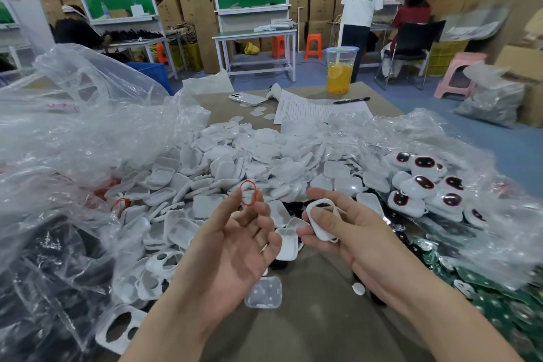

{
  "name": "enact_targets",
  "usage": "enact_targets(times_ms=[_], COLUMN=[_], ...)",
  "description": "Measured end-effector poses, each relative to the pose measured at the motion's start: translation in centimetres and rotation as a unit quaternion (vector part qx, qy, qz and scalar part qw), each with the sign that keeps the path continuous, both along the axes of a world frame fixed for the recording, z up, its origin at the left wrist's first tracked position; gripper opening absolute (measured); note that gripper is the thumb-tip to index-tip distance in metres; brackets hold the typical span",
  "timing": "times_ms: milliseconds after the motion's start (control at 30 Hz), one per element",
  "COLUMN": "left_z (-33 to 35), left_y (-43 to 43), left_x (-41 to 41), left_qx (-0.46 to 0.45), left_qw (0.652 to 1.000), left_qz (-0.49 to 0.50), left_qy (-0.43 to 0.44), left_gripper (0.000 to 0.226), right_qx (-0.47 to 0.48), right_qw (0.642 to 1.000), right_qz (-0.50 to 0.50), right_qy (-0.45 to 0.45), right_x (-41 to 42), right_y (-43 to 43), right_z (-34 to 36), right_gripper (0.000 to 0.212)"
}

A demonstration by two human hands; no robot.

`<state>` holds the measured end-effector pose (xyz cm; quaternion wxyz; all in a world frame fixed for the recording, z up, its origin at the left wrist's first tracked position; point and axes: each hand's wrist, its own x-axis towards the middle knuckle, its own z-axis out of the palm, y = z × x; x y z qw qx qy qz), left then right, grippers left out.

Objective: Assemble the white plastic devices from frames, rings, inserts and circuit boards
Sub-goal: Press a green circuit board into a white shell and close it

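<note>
Poking above left grip (pixel 235 244): red ring (pixel 248 193)

Both forearms are bare. The left forearm (pixel 164 317) comes in at 7 o'clock and runs toward 1 o'clock. The left hand (pixel 235 241) is turned palm up, and its thumb and curled fingers pinch a red ring (pixel 248 192) at the 12 o'clock end of the hand. The right forearm (pixel 440 308) comes in at 5 o'clock and runs toward 10 o'clock. The right hand (pixel 352 232) is also palm up. Its fingers curl under a white frame (pixel 323 233) and the thumb presses on top. The hands are near but apart.
</note>
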<state>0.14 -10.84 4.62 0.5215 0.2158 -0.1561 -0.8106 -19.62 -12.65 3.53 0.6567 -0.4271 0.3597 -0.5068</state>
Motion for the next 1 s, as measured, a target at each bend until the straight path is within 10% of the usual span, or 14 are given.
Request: enact_targets(times_ms=[133, 300, 533, 1000], left_z=[0.2, -0.5, -1.5, -2.0], left_y=[0.2, 1.4, 1.8, 1.6], left_x=[-0.7, -2.5, -3.2, -2.9], left_qx=[-0.030, -0.222, -0.323, -0.354], left_qw=[0.986, 0.743, 0.656, 0.614], left_qz=[0.092, 0.277, 0.251, 0.282], left_qy=[-0.138, -0.567, -0.634, -0.647], left_gripper=[0.021, 0.017, 0.022, 0.022], right_qx=[-0.010, -0.032, -0.089, -0.068], right_qw=[1.000, 0.997, 0.991, 0.996], right_qz=[-0.007, 0.013, 0.046, 0.049], right_qy=[-0.005, 0.064, 0.087, 0.006], right_x=[0.0, 0.1, 1.1, 1.4], right_y=[-0.1, 0.2, 0.7, 0.8], right_z=[-0.3, -0.3, -0.6, -0.5], right_gripper=[0.040, 0.042, 0.035, 0.031])
